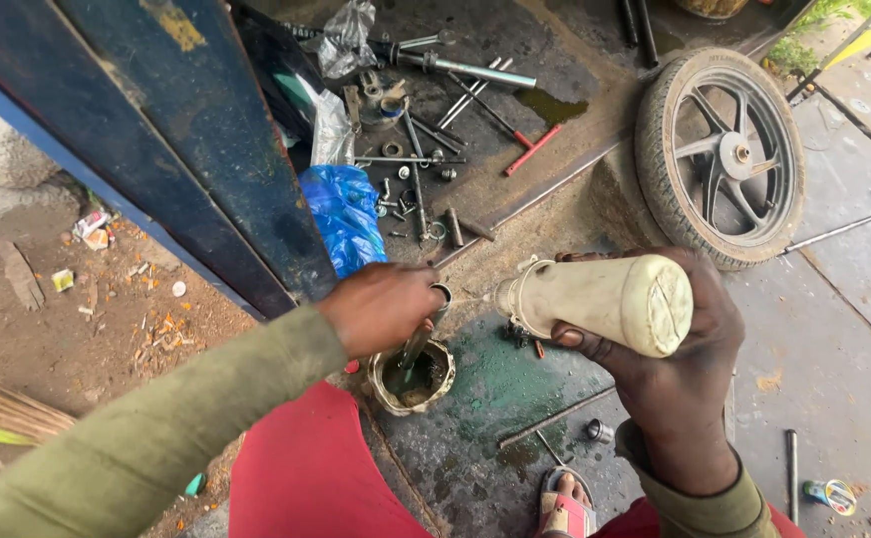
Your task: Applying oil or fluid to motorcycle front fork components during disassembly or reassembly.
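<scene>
The right hand [675,369] wraps fully around a grimy cream plastic bottle [600,299], tipped on its side with its nozzle pointing toward the left hand. The left hand [381,304] is closed around a short metal tube [426,334] that stands slanted with its lower end inside a small dented metal tin [414,379]. The tin is round, rusty at the rim and smeared with greenish grease; it sits on a stained concrete floor [814,349] just in front of a red garment over the person's knee.

Beyond the tin, a crumpled blue plastic bag [344,214] lies beside a dark blue metal door panel [186,130]. Farther past the tin, bolts, washers and long steel rods [435,149] are scattered over an oily slab. To the right of the tin and beyond the bottle, a motorcycle wheel [720,154] with a treaded tyre and cast alloy spokes lies flat. Left of the tin is bare littered dirt.
</scene>
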